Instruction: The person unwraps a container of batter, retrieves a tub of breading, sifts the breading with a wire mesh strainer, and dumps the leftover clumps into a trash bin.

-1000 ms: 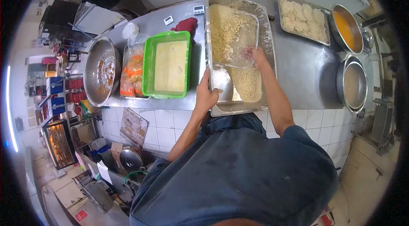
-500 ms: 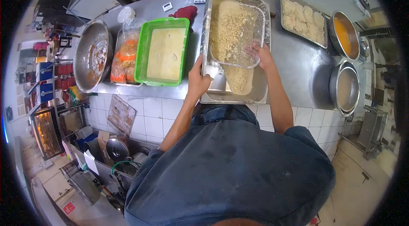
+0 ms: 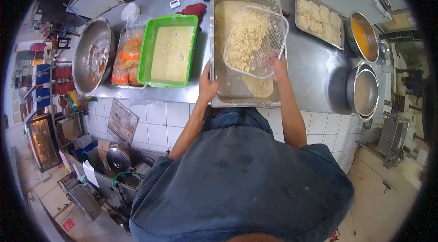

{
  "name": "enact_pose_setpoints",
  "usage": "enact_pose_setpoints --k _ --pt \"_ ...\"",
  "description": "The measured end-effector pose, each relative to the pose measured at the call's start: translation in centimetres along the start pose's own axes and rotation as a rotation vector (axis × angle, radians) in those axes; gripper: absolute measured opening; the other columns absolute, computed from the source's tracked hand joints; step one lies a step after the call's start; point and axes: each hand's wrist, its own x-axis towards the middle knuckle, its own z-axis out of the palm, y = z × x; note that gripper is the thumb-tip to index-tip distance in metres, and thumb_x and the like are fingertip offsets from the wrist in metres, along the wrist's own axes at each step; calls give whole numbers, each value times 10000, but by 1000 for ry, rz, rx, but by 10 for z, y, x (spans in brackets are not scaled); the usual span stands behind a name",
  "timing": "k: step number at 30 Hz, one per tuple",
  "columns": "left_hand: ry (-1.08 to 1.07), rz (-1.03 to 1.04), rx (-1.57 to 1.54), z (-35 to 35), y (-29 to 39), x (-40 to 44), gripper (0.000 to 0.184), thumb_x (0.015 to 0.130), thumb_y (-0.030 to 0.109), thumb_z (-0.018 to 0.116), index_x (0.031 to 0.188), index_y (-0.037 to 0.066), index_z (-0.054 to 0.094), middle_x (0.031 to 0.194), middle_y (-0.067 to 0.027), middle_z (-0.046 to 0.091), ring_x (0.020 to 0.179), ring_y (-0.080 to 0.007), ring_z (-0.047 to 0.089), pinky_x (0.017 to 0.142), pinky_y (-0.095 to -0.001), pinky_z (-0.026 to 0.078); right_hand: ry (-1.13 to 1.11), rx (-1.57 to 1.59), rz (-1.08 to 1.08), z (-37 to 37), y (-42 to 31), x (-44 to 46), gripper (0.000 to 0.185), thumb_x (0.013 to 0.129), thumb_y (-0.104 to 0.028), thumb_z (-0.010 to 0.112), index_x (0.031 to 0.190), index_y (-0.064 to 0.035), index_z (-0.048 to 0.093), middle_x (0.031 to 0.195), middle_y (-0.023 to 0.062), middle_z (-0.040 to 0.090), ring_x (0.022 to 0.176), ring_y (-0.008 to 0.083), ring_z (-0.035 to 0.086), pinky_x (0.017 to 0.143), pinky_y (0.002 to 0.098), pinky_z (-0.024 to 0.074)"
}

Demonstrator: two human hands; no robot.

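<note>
Lengthwise, the mesh basket runs near-to-far, left of the right hand (the nearer), fingers closed on its edge; the left hand grips the pan.

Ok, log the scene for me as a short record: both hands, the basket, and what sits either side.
left hand: on the left rim of the deep metal pan
right hand: holding the wire basket near its right corner
basket contents: pale crumbs
left of pan: green tub, bagged food
right of pan: crumb-coated pieces, orange liquid
</note>
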Motion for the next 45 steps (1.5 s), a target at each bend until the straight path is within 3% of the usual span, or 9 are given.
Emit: enact_pose_setpoints --k 6,17,22,25,29,32,36,40,45 --pt "2 70 -52 3 -11 -1 751 754 -91 580 1469 -56 352 1440 -197 480 1328 -252 462 1122 -342 335 -7 -11 39 3 9 -10 231 1011 -55 465 1235 0 465 1036 209 655 976 334 694 825 436 612" --pt "32 28 -55 5 -21 -4 801 711 -108 526 1485 -46 333 1461 -192 461 1367 -252 428 1141 -325 304 -102 -154 43 -16 25 14 279 1015 -62 454 1279 25 434 1109 248 656 948 349 701 832 443 610" --pt "76 28 31 -4 -45 -3 815 698 -97 502 1493 -34 334 1464 -192 458 1366 -246 426 1136 -319 307 -109 -46 50 -12 36 13 223 1010 -47 451 1230 -8 446 1079 196 630 939 345 698 811 449 612" --pt "7 65 29 -11 -48 -5 749 800 -1 595 1496 -25 320 1459 -244 453 1358 -319 450 1129 -362 340 -93 -21 20 -9 49 11 248 1011 -58 462 1250 5 448 1091 203 650 955 335 696 815 437 614" --pt "66 -210 110 -21 -34 -43 799 922 306 680 1542 57 242 1418 -275 481 1286 -362 517 1059 -401 423 -110 -112 67 -7 43 8 242 1010 -72 488 1237 7 468 1106 195 655 976 317 691 834 430 610" --pt "152 -282 -23 -41 -38 -94 683 950 289 635 1516 76 319 1358 -260 545 1255 -334 546 1012 -380 455 -97 -56 15 -6 49 4 236 1005 -65 498 1231 3 483 1102 184 655 987 312 688 836 426 609" --pt "104 -447 163 -107 -138 -191 457 991 308 554 1364 45 529 1053 -134 664 931 -190 613 816 -338 489 -38 -101 25 -11 52 7 258 999 -69 511 1242 10 474 1108 206 647 998 320 687 835 434 609" --pt "289 -626 300 -159 -260 -274 425 967 334 557 1262 31 598 990 -191 701 889 -257 671 791 -369 535 -15 -89 -56 -10 72 2 282 985 -54 515 1248 25 451 1107 248 631 994 361 684 811 451 609" --pt "520 -1039 -116 -221 -326 -354 364 970 337 543 1175 50 633 882 -121 682 644 -170 636 504 -322 504 150 -212 -159 3 80 -14 281 951 -4 498 1227 34 462 1083 235 636 959 355 688 807 434 604"
